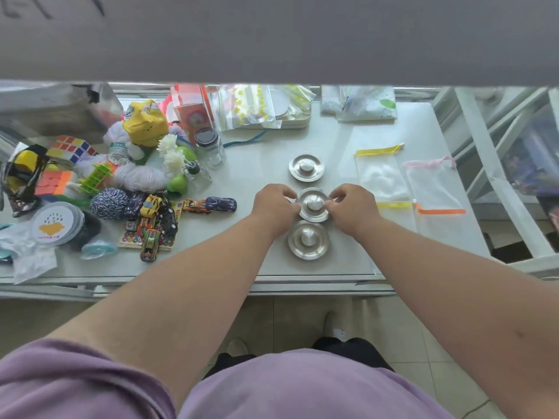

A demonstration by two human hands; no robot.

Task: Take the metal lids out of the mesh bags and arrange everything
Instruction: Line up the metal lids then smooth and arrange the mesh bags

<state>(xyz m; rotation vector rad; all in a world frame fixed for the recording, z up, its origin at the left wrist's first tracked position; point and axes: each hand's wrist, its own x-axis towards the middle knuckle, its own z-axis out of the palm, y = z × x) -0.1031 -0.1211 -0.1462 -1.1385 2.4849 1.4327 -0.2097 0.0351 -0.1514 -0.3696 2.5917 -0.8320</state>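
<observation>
3 metal lids lie knob-up on the table in a line running away from the person. The left hand and right hand pinch the middle lid by opposite rim edges, fingers closed narrowly on it. The mesh bags lie flat to the right, long axes pointing away.
</observation>
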